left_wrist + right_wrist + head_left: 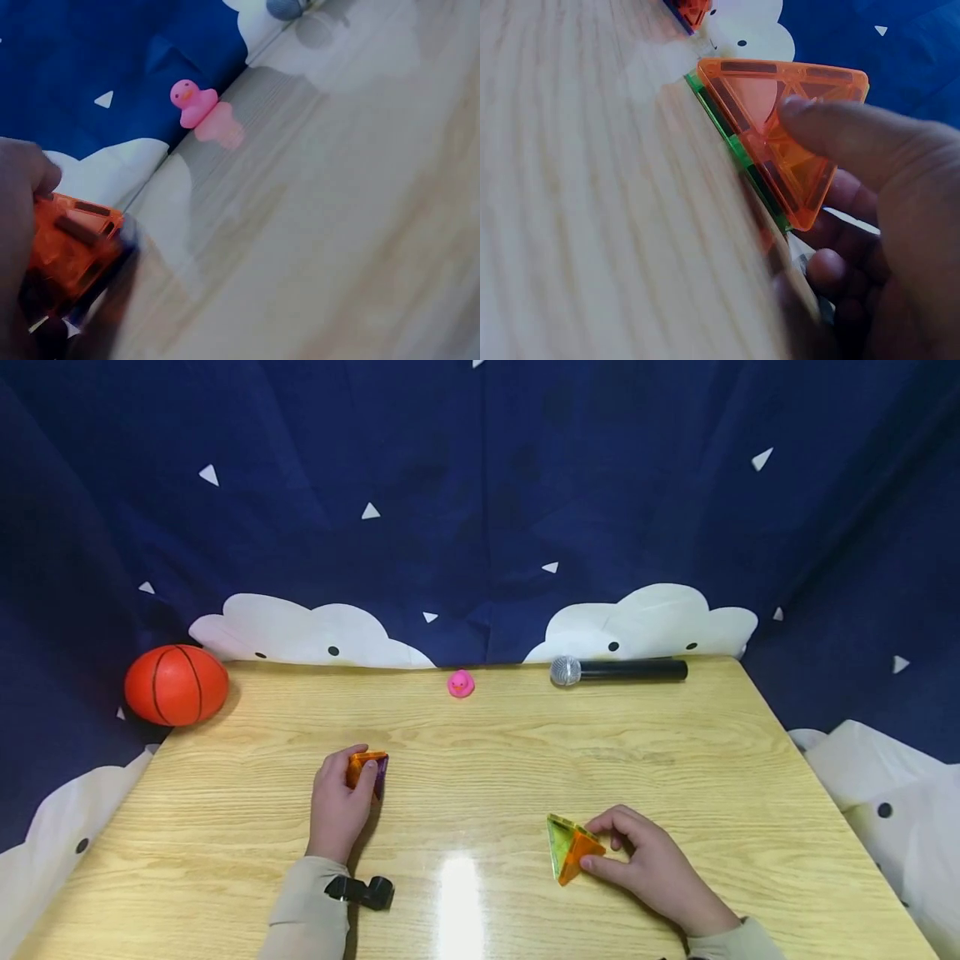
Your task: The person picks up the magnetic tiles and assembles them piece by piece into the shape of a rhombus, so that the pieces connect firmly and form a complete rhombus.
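My left hand (341, 806) grips an orange-and-purple shape of magnetic tiles (377, 766) on the left half of the table. In the left wrist view its translucent orange tile (79, 232) shows a dark-lined rim, and the fingers hide part of it. To the right, my right hand (656, 864) pinches a pyramid-like shape of magnetic tiles (573, 850), orange on one side and yellow-green on others. In the right wrist view the thumb presses on its orange triangle (810, 176), with a green tile edge (739, 154) beneath, close to the table. The two shapes are apart.
A pink rubber duck (461, 684) and a microphone (622, 671) stand along the back edge of the wooden table (480, 752). At the back left corner sits an orange-red ball (177, 685). A dark blue curtain (480, 510) with white clouds surrounds the table's back and sides.
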The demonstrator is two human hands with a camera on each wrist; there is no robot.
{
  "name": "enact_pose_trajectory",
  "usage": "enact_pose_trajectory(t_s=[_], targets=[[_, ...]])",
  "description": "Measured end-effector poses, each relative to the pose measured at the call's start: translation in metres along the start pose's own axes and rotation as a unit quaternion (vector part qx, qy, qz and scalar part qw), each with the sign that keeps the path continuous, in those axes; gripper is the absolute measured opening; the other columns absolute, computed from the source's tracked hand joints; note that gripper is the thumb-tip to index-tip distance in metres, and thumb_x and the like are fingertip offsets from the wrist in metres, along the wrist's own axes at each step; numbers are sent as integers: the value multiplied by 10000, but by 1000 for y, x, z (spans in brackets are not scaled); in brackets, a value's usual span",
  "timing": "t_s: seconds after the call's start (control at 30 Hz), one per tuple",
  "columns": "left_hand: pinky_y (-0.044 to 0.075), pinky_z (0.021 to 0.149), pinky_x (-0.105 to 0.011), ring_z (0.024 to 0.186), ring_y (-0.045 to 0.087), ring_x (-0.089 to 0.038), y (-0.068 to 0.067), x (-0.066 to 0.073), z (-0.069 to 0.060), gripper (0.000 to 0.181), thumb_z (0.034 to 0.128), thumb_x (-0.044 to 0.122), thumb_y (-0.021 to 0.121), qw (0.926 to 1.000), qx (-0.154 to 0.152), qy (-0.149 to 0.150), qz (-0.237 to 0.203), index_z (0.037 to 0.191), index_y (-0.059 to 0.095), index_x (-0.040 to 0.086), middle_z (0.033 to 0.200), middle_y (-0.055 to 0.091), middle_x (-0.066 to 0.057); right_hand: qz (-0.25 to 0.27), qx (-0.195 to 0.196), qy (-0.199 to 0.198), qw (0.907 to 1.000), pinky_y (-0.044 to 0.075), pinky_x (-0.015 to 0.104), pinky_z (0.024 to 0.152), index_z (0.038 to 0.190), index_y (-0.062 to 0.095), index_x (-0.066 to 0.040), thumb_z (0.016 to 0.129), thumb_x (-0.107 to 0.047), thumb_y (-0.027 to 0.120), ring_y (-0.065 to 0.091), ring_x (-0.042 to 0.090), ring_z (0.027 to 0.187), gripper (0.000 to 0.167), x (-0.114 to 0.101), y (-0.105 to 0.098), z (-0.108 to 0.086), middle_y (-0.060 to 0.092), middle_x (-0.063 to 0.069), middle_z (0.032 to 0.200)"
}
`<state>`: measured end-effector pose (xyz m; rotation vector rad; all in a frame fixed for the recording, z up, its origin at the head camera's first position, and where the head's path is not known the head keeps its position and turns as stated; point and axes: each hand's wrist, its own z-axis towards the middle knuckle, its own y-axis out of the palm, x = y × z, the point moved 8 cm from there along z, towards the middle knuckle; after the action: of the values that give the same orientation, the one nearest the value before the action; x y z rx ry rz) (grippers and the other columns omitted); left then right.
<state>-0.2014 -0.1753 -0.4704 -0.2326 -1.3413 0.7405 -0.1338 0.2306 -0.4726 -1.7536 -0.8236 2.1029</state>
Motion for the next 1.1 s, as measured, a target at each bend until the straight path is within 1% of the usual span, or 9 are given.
enact_pose_trajectory(t_s=[0.23, 0.33, 0.43, 0.57, 0.7, 0.77, 0.9, 1.0, 1.1], targets=[[503, 935, -459, 1122, 605, -293, 8, 2, -2, 402, 961, 344, 685, 9962, -861, 4, -114, 1287, 654, 110, 1251, 625, -109, -471, 112, -260, 9985, 392, 235, 624, 1014, 685, -303, 823, -364, 824, 480, 79, 715, 244, -1, 2, 6, 554, -129, 816], [527, 855, -351, 1041, 631, -243, 10, -1, -4, 437, 920, 324, 744, 9931, -1131, -41, -317, 1304, 646, 140, 1237, 637, -69, -567, 154, -315, 9978, 385, 234, 614, 1010, 686, -306, 822, -353, 825, 474, 74, 699, 239, -2, 2, 8, 545, -125, 798], [529, 827, -272, 1052, 644, -227, 10, -2, -5, 444, 883, 245, 789, 9891, -1364, -50, -551, 1291, 651, 134, 1244, 657, -61, -597, 177, -344, 9975, 383, 234, 607, 1008, 688, -304, 814, -335, 832, 472, 74, 687, 244, -3, 2, 9, 539, -119, 786], [523, 846, -256, 1060, 653, -212, 12, -1, -8, 373, 883, 160, 782, 9868, -1509, 88, -586, 1240, 682, 119, 1222, 684, -60, -567, 169, -323, 9977, 382, 237, 597, 1011, 697, -298, 813, -312, 834, 473, 84, 679, 242, -3, 2, 10, 527, -130, 776], [512, 845, -310, 1000, 642, -186, 17, 2, -11, 333, 884, 148, 778, 9856, -1632, 188, -406, 1209, 702, 154, 1182, 694, -24, -543, 144, -290, 9980, 381, 240, 595, 1019, 705, -290, 814, -320, 833, 474, 87, 682, 243, -3, 4, 10, 519, -141, 774], [517, 889, -349, 1055, 636, -192, 21, 3, -13, 374, 870, 183, 797, 9841, -1727, 134, -402, 1228, 692, 162, 1211, 679, -14, -571, 143, -371, 9976, 383, 236, 603, 1039, 706, -290, 801, -343, 842, 470, 80, 689, 279, -4, 6, 11, 530, -140, 789], [479, 980, -419, 1163, 589, -224, 32, 12, -15, 499, 832, 247, 834, 9844, -1730, 191, -263, 1292, 663, 156, 1266, 644, -18, -1008, 144, -504, 9935, 346, 277, 719, 1097, 694, -320, 758, -464, 851, 470, 48, 741, 401, -6, 9, 16, 566, -194, 872], [463, 963, -424, 1135, 562, -231, 43, 21, -14, 549, 825, 298, 838, 9847, -1691, 406, 80, 1324, 647, 169, 1265, 646, -11, -1312, 159, -567, 9896, 300, 338, 774, 1116, 691, -317, 735, -515, 852, 478, 27, 786, 458, -8, 11, 20, 581, -242, 943], [459, 941, -425, 1117, 553, -241, 49, 29, -13, 569, 816, 329, 842, 9842, -1636, 577, 369, 1331, 646, 187, 1268, 655, -2, -1354, 175, -609, 9888, 292, 356, 776, 1120, 696, -297, 733, -516, 854, 476, 19, 796, 472, -9, 13, 23, 585, -249, 966]])
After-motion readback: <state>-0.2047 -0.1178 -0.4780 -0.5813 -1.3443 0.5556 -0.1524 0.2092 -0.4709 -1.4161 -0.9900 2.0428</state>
